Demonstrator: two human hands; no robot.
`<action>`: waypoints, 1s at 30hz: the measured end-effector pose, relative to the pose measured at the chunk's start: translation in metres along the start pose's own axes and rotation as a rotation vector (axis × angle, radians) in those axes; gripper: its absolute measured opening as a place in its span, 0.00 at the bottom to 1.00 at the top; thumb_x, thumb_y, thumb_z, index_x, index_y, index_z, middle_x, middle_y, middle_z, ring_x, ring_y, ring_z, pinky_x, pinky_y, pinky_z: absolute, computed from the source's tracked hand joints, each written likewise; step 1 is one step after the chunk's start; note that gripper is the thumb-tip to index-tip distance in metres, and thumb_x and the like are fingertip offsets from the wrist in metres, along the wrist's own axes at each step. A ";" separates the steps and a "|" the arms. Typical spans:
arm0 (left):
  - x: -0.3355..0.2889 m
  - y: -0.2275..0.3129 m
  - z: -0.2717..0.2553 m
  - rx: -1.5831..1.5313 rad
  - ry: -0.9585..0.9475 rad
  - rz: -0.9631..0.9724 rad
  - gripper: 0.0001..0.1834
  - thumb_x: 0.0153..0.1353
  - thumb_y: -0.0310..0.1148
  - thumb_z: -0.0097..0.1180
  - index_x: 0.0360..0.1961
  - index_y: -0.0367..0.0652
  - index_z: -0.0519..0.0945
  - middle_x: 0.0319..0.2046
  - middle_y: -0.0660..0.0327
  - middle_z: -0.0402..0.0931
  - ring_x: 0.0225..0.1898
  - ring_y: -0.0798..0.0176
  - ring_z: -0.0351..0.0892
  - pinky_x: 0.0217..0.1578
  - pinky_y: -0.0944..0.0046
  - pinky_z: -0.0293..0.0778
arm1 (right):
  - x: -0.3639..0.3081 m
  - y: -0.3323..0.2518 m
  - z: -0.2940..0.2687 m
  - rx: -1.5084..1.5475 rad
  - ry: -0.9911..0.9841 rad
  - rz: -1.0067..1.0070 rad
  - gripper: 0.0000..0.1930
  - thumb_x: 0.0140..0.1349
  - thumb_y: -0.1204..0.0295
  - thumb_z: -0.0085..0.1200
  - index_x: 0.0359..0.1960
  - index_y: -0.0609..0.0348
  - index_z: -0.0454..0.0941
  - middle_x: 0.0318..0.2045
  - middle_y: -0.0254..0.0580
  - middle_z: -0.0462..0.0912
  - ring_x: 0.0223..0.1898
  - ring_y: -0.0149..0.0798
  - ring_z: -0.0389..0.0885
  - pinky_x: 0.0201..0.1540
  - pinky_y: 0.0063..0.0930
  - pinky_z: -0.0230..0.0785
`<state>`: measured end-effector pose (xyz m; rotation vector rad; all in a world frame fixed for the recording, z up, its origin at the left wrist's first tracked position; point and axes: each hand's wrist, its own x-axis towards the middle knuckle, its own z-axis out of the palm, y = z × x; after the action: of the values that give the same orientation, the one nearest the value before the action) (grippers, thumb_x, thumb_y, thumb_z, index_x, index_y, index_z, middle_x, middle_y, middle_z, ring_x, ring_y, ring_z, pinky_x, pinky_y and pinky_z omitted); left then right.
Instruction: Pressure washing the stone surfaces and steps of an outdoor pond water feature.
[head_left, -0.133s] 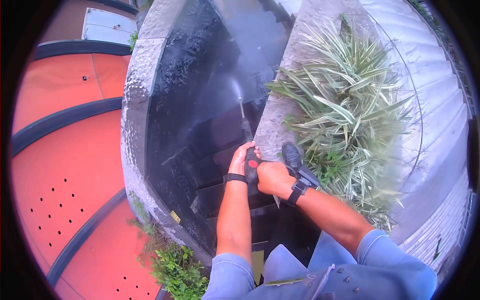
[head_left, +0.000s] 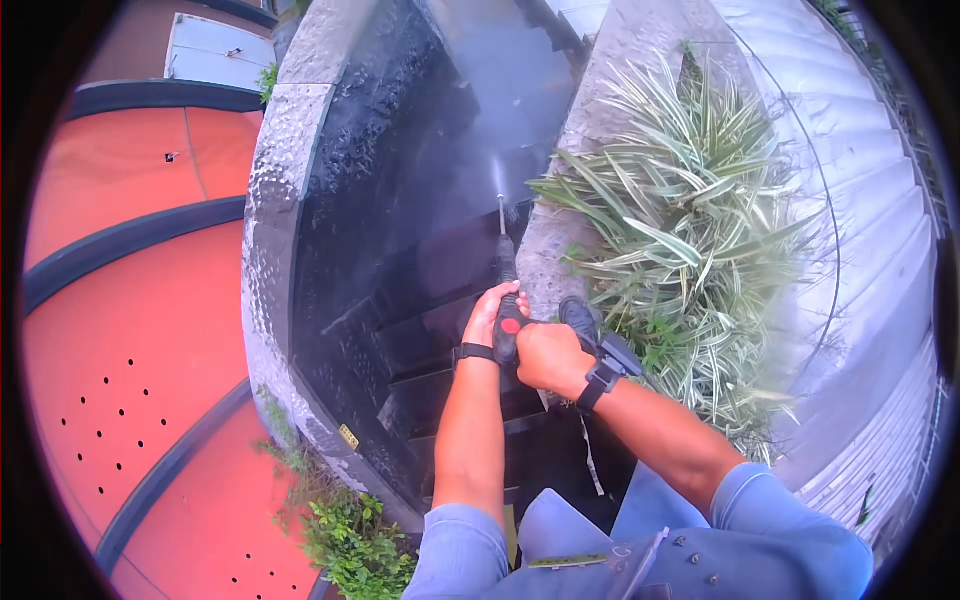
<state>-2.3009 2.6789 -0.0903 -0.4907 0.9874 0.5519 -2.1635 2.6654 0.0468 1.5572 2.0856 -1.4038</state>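
Note:
A black pressure washer gun with a round red spot on its body points away from me, its thin metal lance ending in a pale spray. My left hand is wrapped round the front of the gun from the left side. My right hand is closed on the grip at the rear; the trigger is hidden behind its fingers. Mist from the nozzle drifts over the dark wet steps and the smooth wet surface beyond them.
At left, a rough grey wall curves past orange panels. Striped leafy plants spill over the right concrete ledge, with a dark shoe beside them. Corrugated sheeting lies farther right; a green bush grows at lower left.
The lance tip and its spray have swung slightly right, with both hands still on the gun. A thin pale strip now shows below my right wrist.

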 end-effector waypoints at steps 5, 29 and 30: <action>0.020 0.019 0.028 -0.038 -0.016 -0.079 0.10 0.56 0.30 0.57 0.31 0.37 0.68 0.23 0.60 0.72 0.20 0.67 0.71 0.22 0.70 0.72 | 0.019 0.005 -0.040 -0.023 -0.098 0.050 0.10 0.45 0.73 0.54 0.27 0.67 0.81 0.28 0.58 0.82 0.32 0.54 0.83 0.38 0.42 0.75; 0.035 0.081 0.079 0.061 -0.078 -0.026 0.07 0.56 0.28 0.55 0.29 0.38 0.69 0.22 0.60 0.70 0.21 0.66 0.70 0.24 0.65 0.73 | 0.052 -0.008 -0.090 -0.056 0.103 0.140 0.08 0.41 0.74 0.55 0.24 0.66 0.79 0.24 0.58 0.82 0.27 0.54 0.83 0.33 0.42 0.76; 0.037 0.085 0.090 0.070 -0.147 -0.067 0.09 0.56 0.29 0.57 0.29 0.38 0.69 0.23 0.60 0.71 0.21 0.66 0.71 0.23 0.67 0.74 | 0.056 -0.008 -0.096 -0.052 0.098 0.143 0.08 0.41 0.74 0.55 0.24 0.66 0.79 0.24 0.58 0.82 0.27 0.54 0.83 0.33 0.42 0.76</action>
<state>-2.2811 2.8068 -0.0925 -0.4135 0.8445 0.4849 -2.1587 2.7744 0.0677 1.7483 2.0004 -1.2386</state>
